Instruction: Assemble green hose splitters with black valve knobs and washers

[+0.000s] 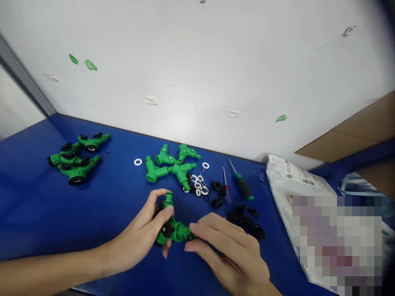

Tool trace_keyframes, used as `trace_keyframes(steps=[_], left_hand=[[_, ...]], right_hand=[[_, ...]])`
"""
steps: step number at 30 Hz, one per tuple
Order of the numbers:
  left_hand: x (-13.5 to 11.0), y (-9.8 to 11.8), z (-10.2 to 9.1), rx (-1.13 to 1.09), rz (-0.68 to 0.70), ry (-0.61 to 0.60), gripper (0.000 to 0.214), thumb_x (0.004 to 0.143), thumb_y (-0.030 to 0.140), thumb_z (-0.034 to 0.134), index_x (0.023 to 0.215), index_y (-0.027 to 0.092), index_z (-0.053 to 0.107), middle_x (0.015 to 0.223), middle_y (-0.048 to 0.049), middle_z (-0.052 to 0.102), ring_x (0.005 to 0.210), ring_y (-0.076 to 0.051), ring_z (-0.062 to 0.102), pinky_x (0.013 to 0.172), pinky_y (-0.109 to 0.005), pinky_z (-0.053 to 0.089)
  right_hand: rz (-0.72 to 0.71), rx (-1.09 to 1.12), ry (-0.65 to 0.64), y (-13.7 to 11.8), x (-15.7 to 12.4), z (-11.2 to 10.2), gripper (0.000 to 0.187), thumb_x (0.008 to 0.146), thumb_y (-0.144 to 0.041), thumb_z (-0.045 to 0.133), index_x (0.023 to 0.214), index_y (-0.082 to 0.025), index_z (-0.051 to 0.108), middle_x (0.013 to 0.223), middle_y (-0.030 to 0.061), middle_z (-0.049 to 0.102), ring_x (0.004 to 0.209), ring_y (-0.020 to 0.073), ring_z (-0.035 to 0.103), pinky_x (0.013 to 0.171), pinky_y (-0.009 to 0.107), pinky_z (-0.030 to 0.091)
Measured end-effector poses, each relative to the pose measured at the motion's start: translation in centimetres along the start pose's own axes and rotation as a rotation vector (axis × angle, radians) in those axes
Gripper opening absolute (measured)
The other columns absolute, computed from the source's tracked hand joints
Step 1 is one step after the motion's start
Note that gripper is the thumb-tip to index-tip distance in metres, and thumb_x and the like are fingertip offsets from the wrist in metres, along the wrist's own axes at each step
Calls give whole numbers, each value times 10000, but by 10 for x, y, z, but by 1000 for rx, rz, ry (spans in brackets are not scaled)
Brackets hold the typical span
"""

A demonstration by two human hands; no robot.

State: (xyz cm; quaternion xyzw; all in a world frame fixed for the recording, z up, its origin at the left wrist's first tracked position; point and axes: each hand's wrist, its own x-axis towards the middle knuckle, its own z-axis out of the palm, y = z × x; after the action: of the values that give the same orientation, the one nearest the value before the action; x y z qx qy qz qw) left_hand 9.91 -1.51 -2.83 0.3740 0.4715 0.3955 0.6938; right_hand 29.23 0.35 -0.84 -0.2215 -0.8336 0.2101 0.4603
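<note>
My left hand (151, 222) is wrapped around a green two-way hose splitter (178, 231) with black valve knobs, holding it above the blue table. One of its ribbed outlets points up past my left fingers, and the other points right. At the tip of that right outlet, my right hand (231, 246) pinches with thumb and fingers. A small black O-ring (191, 237) shows there between the fingertips, partly hidden. Beyond my hands lie several green splitter bodies (182, 174) without knobs. White washers (198, 186) and small dark rings are piled beside them.
Several splitters with black knobs (77, 170) are grouped at the left of the blue table (120, 213). To the right lie a red-handled screwdriver (227, 194), a green-and-black screwdriver (245, 187) and black plastic parts (247, 224). A white plastic bag (280, 189) borders the right side; a white wall (185, 74) stands behind.
</note>
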Motion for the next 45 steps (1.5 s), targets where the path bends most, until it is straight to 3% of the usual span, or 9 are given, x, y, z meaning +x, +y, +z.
trace_keyframes(steps=[3,9,15,20,28,37,45], left_hand=[[2,-1,-1,-41,-19,-31,406,962,492,499,1290,312,339,845,60,543,533,-97,612,493,-257,506],[2,-1,-2,-77,-43,-58,401,945,481,534,1261,297,369,837,61,537,512,-94,611,471,-253,505],[1,0,-2,-35,-27,-58,419,942,499,530,1267,293,364,815,64,533,514,-96,598,476,-257,506],[1,4,-1,-18,-64,-92,410,937,490,543,1248,280,375,779,72,536,514,-93,581,497,-255,502],[-3,3,-1,-123,-222,-147,479,897,499,594,1262,282,372,793,43,529,543,-118,565,423,-228,450],[-1,3,-3,-55,-37,-60,461,926,501,563,1291,321,347,837,57,523,579,-121,610,519,-288,541],[-6,8,-7,-45,-63,-156,503,938,499,544,1354,341,309,894,30,546,703,-150,637,671,-347,534]], right_hand=[[-63,-52,-48,1,1,-2,251,927,-136,650,1174,-177,664,808,69,722,675,170,664,572,294,588],[-147,-105,-115,3,3,-9,334,930,-131,632,1264,-141,623,858,87,741,748,199,700,626,329,626],[-165,-219,-173,-4,6,-10,362,919,-105,598,1281,-125,600,873,102,752,780,225,715,680,357,639],[-161,-197,-258,-4,5,-13,270,941,-131,592,1205,-80,616,856,113,733,792,222,696,697,342,623],[36,199,-261,2,2,-16,315,930,-100,625,1236,-174,633,919,90,713,796,177,661,678,304,589],[258,326,-158,4,-4,-7,376,819,-102,765,1172,-203,687,840,51,710,729,154,657,649,268,560],[320,450,-87,9,-3,-10,296,799,-76,780,1048,-234,749,786,23,726,687,140,658,642,259,545]])
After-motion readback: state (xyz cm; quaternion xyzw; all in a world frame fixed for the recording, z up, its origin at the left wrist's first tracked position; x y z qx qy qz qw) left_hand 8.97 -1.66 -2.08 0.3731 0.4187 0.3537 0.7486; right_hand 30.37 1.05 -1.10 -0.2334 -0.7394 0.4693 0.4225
